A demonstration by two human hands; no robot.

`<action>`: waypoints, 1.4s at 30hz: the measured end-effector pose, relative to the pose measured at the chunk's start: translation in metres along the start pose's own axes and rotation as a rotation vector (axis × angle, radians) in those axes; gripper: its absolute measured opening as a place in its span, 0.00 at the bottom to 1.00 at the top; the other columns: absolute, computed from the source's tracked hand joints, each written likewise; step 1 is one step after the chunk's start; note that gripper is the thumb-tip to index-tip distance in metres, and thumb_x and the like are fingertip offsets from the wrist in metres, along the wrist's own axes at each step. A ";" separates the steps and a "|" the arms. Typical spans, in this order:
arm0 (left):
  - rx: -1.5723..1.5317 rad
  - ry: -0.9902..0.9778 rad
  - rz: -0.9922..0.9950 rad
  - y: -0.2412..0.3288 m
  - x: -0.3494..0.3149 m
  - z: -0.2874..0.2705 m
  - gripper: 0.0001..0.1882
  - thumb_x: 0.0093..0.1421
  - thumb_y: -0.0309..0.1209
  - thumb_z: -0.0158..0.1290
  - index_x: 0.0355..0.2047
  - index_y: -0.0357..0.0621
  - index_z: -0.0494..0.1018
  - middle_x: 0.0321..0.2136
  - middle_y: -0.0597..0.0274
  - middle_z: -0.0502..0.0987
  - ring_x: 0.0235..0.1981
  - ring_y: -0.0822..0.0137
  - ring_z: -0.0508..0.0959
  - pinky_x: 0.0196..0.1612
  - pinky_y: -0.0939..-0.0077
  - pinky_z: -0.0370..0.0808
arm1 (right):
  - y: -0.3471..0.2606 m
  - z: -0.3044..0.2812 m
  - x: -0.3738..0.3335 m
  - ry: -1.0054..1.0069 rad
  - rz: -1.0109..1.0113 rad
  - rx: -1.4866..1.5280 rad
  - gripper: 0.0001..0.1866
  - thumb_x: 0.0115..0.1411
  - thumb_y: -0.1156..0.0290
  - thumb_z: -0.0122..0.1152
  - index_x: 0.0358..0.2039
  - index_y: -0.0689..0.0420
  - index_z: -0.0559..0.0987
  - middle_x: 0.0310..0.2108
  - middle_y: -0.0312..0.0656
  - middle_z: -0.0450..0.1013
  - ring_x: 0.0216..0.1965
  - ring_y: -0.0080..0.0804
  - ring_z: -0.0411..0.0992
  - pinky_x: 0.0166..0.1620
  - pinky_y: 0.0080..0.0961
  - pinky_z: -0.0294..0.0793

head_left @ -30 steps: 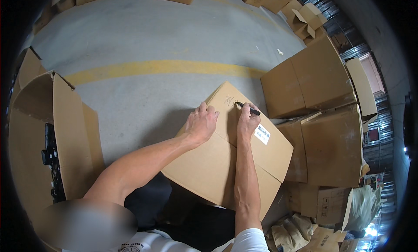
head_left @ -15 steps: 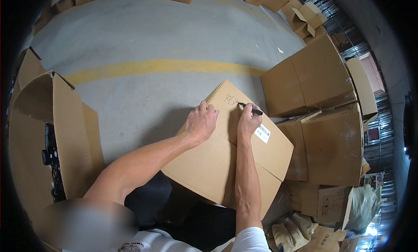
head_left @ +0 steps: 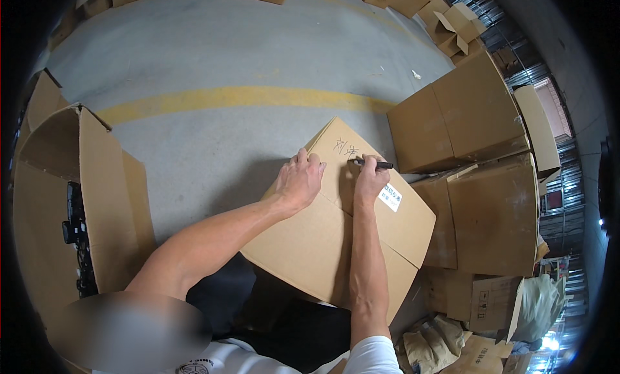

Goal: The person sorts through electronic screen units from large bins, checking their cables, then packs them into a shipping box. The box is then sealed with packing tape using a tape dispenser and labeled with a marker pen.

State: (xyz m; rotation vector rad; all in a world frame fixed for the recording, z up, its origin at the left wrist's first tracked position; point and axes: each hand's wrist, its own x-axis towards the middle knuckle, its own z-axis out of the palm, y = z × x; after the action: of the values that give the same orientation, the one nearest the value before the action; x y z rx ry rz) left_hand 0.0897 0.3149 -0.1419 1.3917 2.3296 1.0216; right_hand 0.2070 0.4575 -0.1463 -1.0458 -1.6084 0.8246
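A closed brown cardboard box (head_left: 303,245) rests tilted in front of me, one corner pointing away. My left hand (head_left: 300,180) grips its far left edge, fingers curled over the cardboard. Between the fingers of my right hand (head_left: 371,180) is a black marker pen (head_left: 384,165), its tip at the box's top face. Dark handwritten strokes (head_left: 347,146) lie just beyond the tip. A white printed label (head_left: 390,198) is stuck on the same face, partly covered by my right hand.
At left stands an open carton (head_left: 106,199) with black items inside. Large cartons (head_left: 494,212) are stacked close on the right. A yellow line (head_left: 245,96) crosses the grey floor ahead. Brown sacking (head_left: 434,345) and a pale green bag (head_left: 541,306) lie at lower right.
More strokes have appeared in the handwriting. The marker tip has shifted slightly nearer to me, and the pen lies flatter. My left hand keeps its place on the box.
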 end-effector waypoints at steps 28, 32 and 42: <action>-0.042 -0.031 -0.243 0.005 0.015 -0.008 0.18 0.70 0.40 0.39 0.41 0.34 0.66 0.37 0.35 0.78 0.41 0.36 0.78 0.45 0.44 0.73 | -0.026 0.012 -0.069 -0.137 -0.110 0.020 0.10 0.64 0.71 0.61 0.41 0.65 0.77 0.31 0.38 0.75 0.31 0.20 0.70 0.36 0.19 0.72; -0.043 -0.042 -0.237 0.005 0.016 -0.006 0.18 0.70 0.40 0.39 0.41 0.34 0.66 0.37 0.35 0.78 0.41 0.36 0.78 0.45 0.44 0.73 | -0.025 0.010 -0.068 -0.092 -0.007 0.099 0.10 0.63 0.71 0.61 0.41 0.65 0.77 0.30 0.40 0.74 0.32 0.22 0.71 0.36 0.20 0.72; -0.030 -0.040 -0.252 -0.001 0.016 -0.009 0.18 0.70 0.42 0.39 0.41 0.36 0.66 0.37 0.36 0.78 0.40 0.36 0.78 0.45 0.43 0.73 | -0.030 0.012 -0.067 -0.047 -0.097 -0.017 0.09 0.64 0.70 0.59 0.37 0.64 0.78 0.29 0.39 0.73 0.33 0.23 0.71 0.37 0.22 0.72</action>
State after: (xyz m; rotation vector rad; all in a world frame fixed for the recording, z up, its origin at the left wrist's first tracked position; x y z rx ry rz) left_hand 0.0767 0.3242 -0.1338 1.0630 2.3743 0.9410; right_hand 0.1967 0.3836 -0.1476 -0.9584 -1.6948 0.7769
